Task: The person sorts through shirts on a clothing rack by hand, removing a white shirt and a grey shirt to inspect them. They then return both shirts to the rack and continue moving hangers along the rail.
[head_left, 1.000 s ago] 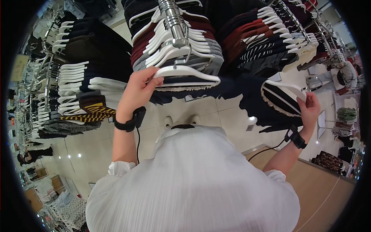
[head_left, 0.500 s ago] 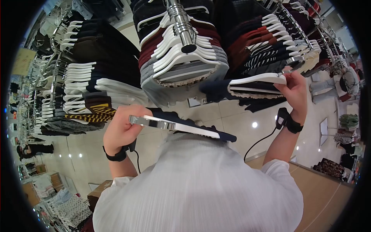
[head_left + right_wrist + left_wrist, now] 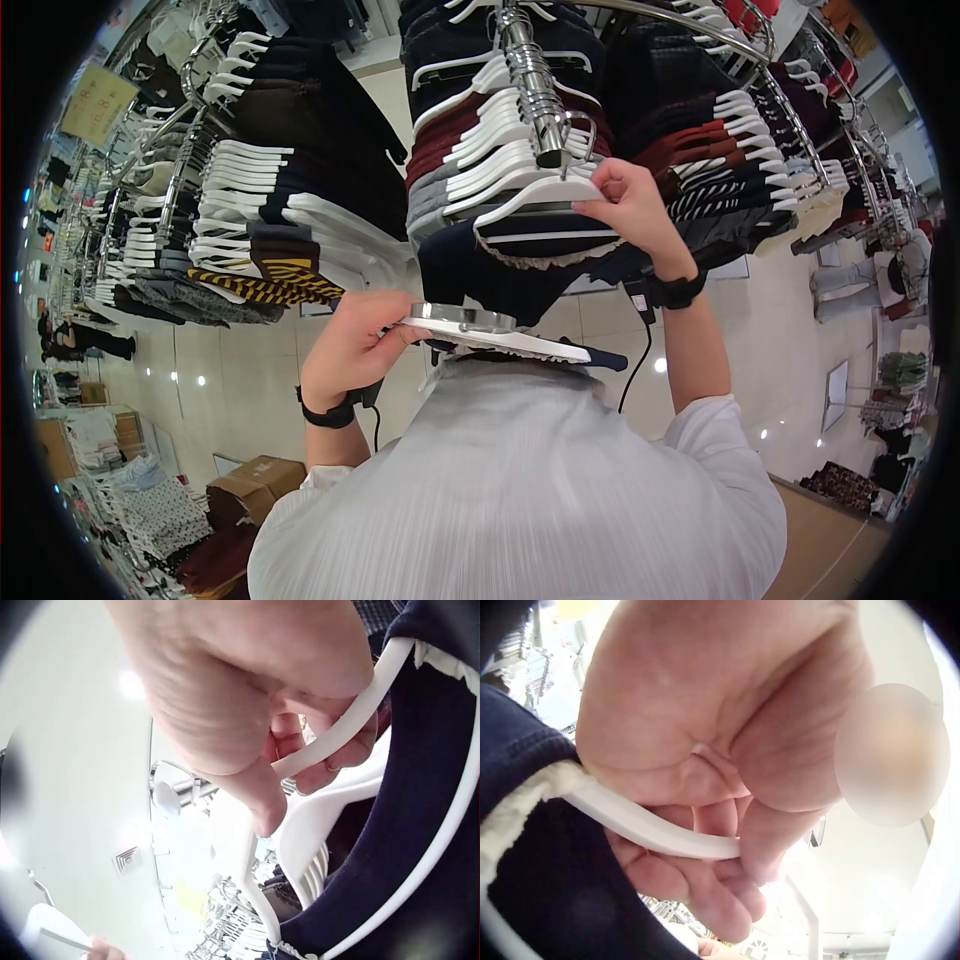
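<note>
My right hand (image 3: 640, 210) grips the shoulder of a white hanger (image 3: 540, 192) right at the end of the chrome rail (image 3: 548, 140). A navy top (image 3: 500, 275) with a ruffled cream neckline hangs on it. Near the chest, my left hand (image 3: 355, 345) pinches a second white hanger (image 3: 540, 345), which bears another navy top (image 3: 608, 360) with similar trim. In the left wrist view, the fingers and thumb curl round the white hanger arm (image 3: 652, 829). The right wrist view has the thumb and fingers round the other hanger arm (image 3: 337, 739).
Grey and maroon tops (image 3: 435, 160) on white hangers fill the middle rail behind the right hand. More packed racks stand left, with black-and-yellow striped clothes (image 3: 265, 287), and right, with rust-coloured tops (image 3: 700, 145). A cardboard box (image 3: 258, 485) lies at lower left.
My left hand has drawn its hanger from the rail end back toward the chest. The right hand has carried its hanger from the far right inward to the rail end, in front of the grey tops.
</note>
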`<state>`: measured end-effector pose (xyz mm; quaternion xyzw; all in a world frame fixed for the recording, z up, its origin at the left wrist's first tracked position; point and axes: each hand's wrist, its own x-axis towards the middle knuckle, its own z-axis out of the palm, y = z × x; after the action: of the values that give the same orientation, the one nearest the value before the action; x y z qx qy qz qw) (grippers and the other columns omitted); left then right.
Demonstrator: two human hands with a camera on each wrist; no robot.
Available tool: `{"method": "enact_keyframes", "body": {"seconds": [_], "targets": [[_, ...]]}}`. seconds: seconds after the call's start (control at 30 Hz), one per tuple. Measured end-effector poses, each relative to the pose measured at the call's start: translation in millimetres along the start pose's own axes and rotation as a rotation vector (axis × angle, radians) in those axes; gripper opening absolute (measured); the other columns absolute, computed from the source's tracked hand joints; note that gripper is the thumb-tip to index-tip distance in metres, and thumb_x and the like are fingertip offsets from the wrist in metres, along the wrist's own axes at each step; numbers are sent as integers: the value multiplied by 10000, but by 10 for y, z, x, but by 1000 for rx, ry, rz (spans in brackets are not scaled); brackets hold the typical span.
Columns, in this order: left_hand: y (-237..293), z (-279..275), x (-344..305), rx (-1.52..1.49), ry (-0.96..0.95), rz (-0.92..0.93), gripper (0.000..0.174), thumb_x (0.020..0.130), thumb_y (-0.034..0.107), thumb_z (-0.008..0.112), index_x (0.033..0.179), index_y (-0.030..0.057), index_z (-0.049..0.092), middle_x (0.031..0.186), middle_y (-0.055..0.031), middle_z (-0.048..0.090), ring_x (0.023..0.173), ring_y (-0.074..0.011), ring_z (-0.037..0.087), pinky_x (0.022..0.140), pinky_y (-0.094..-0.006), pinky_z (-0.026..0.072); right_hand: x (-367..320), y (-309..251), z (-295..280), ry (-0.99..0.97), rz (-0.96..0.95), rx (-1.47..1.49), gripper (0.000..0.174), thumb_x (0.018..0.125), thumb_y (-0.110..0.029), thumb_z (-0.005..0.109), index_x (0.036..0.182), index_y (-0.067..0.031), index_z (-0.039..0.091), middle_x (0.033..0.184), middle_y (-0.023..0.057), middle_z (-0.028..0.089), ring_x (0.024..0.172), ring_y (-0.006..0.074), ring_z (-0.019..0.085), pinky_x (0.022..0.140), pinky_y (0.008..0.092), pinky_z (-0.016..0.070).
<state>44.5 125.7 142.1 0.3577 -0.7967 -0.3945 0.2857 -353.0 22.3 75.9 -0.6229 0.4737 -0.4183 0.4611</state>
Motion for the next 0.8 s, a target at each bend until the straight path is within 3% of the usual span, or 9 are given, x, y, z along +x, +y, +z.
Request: {"method": "enact_keyframes", "body": {"seconds": [0.17, 0.23, 0.3, 0.37, 0.43, 0.47, 0.53, 0.63, 0.8], "targets": [[23, 90, 35, 1, 49, 42, 69, 888, -10, 739, 955, 3, 745, 767, -101, 689, 583, -223, 596, 567, -309, 444, 191, 349, 257, 4, 15, -27, 258, 809, -9, 881, 878, -28, 633, 776, 13, 703, 680, 38, 633, 561, 213, 433], [96, 114, 69, 15, 26, -39, 139, 901, 26, 744, 1039, 8, 735, 783, -133, 666, 650, -293, 600, 590, -352, 451, 225, 422, 329, 46, -78, 49, 259, 804, -23, 895, 877, -25, 646, 774, 15, 705, 663, 44, 636, 562, 212, 444], [11, 199, 108, 10, 32, -69, 145, 918, 33, 729, 1061, 11, 735, 808, -138, 683, 670, -275, 629, 612, -335, 477, 226, 432, 321, 49, -63, 28, 274, 787, -55, 914, 879, -20, 657, 781, 10, 702, 692, 47, 641, 594, 224, 471], [-82, 315, 180, -119, 101, -67, 143, 930, 23, 706, 1071, 14, 730, 819, -142, 695, 683, -261, 647, 641, -329, 503, 203, 400, 300, 131, -121, -338, 305, 759, -104, 929, 918, -10, 686, 789, 8, 705, 733, 89, 661, 654, 264, 507], [-92, 351, 312, -126, 94, -84, 137, 938, 13, 685, 1069, 7, 721, 825, -145, 699, 698, -246, 663, 665, -327, 522, 190, 312, 256, 125, -170, -430, 327, 748, -119, 930, 966, -16, 710, 822, 18, 714, 776, 118, 672, 689, 283, 514], [-138, 379, 385, -107, 83, -100, 143, 943, -8, 668, 1076, -5, 719, 831, -117, 719, 733, -191, 683, 699, -302, 536, 176, 260, 228, 118, -221, -522, 358, 737, -135, 930, 1014, -22, 733, 855, 28, 722, 819, 147, 683, 724, 301, 522], [-226, 441, 522, -116, 61, -143, 136, 970, -26, 634, 1082, -29, 711, 846, -65, 737, 794, -114, 691, 754, -269, 545, 117, 137, 146, 50, -204, -475, 384, 748, -149, 920, 1067, -31, 741, 913, 43, 735, 859, 164, 688, 744, 310, 524], [-389, 530, 685, -293, 30, -137, 124, 992, -27, 616, 1077, -42, 705, 874, -45, 735, 830, -100, 679, 772, -261, 540, -41, 47, -180, -85, -111, -399, 456, 837, -231, 865, 1221, -35, 718, 1120, 51, 758, 971, 158, 689, 809, 311, 531], [-410, 696, 859, -319, -1, -105, 111, 1000, -24, 615, 1076, -50, 690, 851, -39, 700, 806, -81, 628, 760, -258, 528, -525, -144, -729, -90, 16, -336, 424, 905, -158, 805, 1283, -9, 684, 1133, 73, 747, 992, 157, 691, 846, 300, 544]]}}
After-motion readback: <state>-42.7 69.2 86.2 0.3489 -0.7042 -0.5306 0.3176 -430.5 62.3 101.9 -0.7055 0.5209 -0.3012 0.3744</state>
